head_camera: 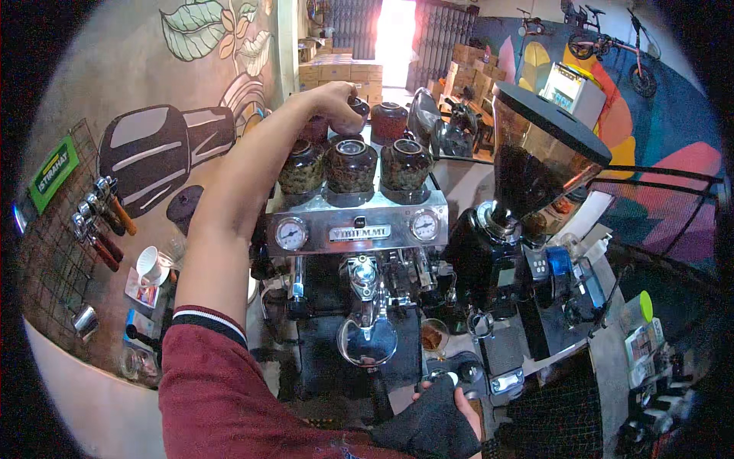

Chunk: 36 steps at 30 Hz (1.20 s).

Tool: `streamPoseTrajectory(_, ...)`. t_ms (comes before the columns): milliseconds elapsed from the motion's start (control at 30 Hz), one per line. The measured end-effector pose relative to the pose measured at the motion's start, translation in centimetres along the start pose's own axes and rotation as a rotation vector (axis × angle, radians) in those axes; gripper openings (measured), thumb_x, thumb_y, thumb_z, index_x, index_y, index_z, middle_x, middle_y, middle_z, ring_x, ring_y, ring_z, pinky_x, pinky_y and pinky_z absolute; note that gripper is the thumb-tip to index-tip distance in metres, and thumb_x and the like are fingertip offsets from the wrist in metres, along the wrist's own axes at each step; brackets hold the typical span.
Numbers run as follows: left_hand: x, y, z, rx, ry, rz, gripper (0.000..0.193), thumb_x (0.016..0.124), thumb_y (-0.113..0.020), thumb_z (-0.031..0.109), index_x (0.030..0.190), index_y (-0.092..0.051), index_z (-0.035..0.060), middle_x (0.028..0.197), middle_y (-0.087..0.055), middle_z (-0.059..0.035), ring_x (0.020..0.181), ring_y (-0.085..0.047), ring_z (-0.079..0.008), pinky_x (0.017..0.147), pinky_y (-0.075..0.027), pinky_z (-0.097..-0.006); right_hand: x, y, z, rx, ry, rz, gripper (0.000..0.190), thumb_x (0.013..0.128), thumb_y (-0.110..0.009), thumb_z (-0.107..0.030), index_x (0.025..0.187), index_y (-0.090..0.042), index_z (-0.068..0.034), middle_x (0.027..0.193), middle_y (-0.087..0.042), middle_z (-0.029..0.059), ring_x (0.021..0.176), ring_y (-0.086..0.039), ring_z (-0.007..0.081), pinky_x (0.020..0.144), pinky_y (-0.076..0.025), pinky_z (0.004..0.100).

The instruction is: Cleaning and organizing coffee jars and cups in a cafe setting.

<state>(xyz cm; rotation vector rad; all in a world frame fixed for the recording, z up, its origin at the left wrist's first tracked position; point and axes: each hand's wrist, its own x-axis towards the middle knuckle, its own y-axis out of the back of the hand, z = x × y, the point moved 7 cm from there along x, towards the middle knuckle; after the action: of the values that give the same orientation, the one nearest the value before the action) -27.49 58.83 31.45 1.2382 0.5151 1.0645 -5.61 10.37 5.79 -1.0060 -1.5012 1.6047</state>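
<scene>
My left hand (338, 103) reaches over the top of a Vibiemme espresso machine (355, 221), its fingers around an upturned dark glass cup (351, 121) in the back row. More upturned cups stand about it, among them a front cup (351, 166) and a back right cup (389, 120). Low in the view, my right hand (467, 410) holds a dark cloth (427, 421), which hides most of the hand; a small rounded pale thing shows at the cloth's upper edge. A portafilter (375, 344) sits in the machine's group head.
At the right stands a coffee grinder with a tall hopper (522, 143). A glass of ground coffee (434, 337) is near the machine's right side. Portafilters (94, 221) hang on the left wall rack, above a white dripper (150, 264). A steam wand (269, 315) is at the machine's left.
</scene>
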Motion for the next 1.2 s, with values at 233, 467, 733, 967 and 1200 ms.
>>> streamPoseTrajectory(233,1.4,-1.6,-1.6,0.091,0.055,-0.217,0.092,0.064,-0.074,0.051,0.131,-0.047,-0.0067,0.129,-0.054,-0.0230,0.117,-0.055,-0.0300,0.098,-0.044,-0.0365,0.4,-0.6,0.3,0.098,-0.026,-0.044,0.054,0.100,-0.037,-0.045,0.135,-0.047,-0.005,0.128,-0.056,0.0122,0.120,-0.051,0.0275,0.108,-0.036,0.0412)
streamPoseTrajectory(467,0.8,-1.6,-2.9,0.115,0.046,-0.259,0.095,0.067,-0.069,0.062,0.141,-0.040,0.0088,0.137,-0.049,-0.0212,0.124,-0.049,-0.0327,0.104,-0.039,-0.0406,0.6,-0.7,0.4,-0.019,0.015,0.052,0.057,0.100,-0.037,-0.046,0.138,-0.043,-0.005,0.131,-0.053,0.0140,0.122,-0.050,0.0295,0.108,-0.035,0.0429)
streamPoseTrajectory(733,-0.5,-2.7,-3.2,0.030,0.063,-0.297,0.095,0.069,-0.065,0.070,0.145,-0.034,0.0221,0.139,-0.046,-0.0213,0.127,-0.047,-0.0342,0.103,-0.040,-0.0420,0.9,-0.1,0.2,-0.059,0.030,0.086,0.056,0.100,-0.036,-0.046,0.137,-0.043,-0.005,0.129,-0.054,0.0131,0.121,-0.050,0.0296,0.108,-0.036,0.0430)
streamPoseTrajectory(967,-3.0,-2.5,0.2,0.007,0.055,-0.295,0.086,0.073,-0.068,0.065,0.139,-0.042,0.0160,0.130,-0.054,-0.0180,0.119,-0.053,-0.0293,0.100,-0.040,-0.0385,1.3,0.2,0.0,-0.146,0.079,0.219,0.056,0.100,-0.036,-0.047,0.137,-0.044,-0.005,0.127,-0.056,0.0136,0.118,-0.052,0.0303,0.106,-0.037,0.0435)
streamPoseTrajectory(1200,-3.1,-2.0,-0.5,-0.011,0.100,-0.305,0.086,0.072,-0.068,0.066,0.138,-0.043,0.0171,0.128,-0.055,-0.0192,0.117,-0.054,-0.0290,0.098,-0.043,-0.0392,1.4,0.5,0.3,-0.115,0.071,0.313,0.055,0.100,-0.035,-0.046,0.134,-0.047,-0.004,0.123,-0.058,0.0137,0.117,-0.053,0.0299,0.106,-0.038,0.0421)
